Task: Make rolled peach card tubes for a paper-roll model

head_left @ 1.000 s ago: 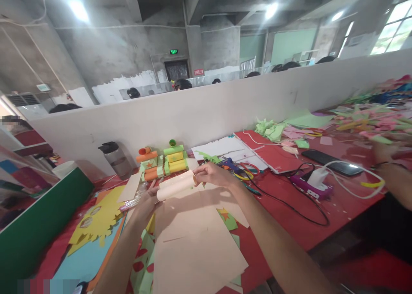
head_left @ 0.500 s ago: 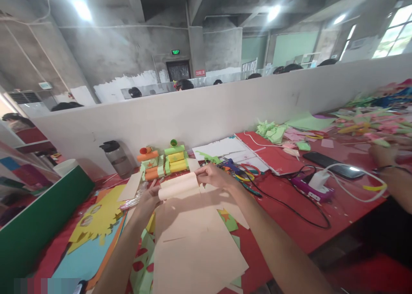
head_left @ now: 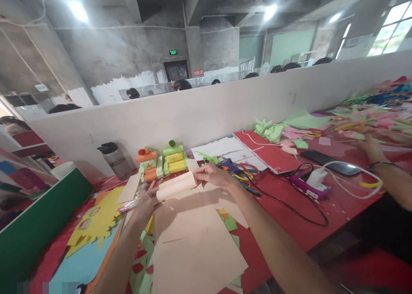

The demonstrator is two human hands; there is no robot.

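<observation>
A cream paper roll lies crosswise between my two hands, above a stack of cream paper sheets. My left hand holds its left end, the fingers partly hidden by the wrist. At the right end, my right hand pinches the roll between thumb and fingers. Just behind the roll stand orange paper tubes and yellow-green paper tubes, fixed together in stacks. Green paper with red spots sticks out from under the left side of the sheets.
A water bottle stands by the white partition. Yellow cut paper lies at the left. Right of my hands are scissors, a purple power strip with cables, and a phone. Another person's hand is at the far right.
The roll and both my hands stay almost in place; the view shifts slightly. The other person's hand at the right has moved a little to the left.
</observation>
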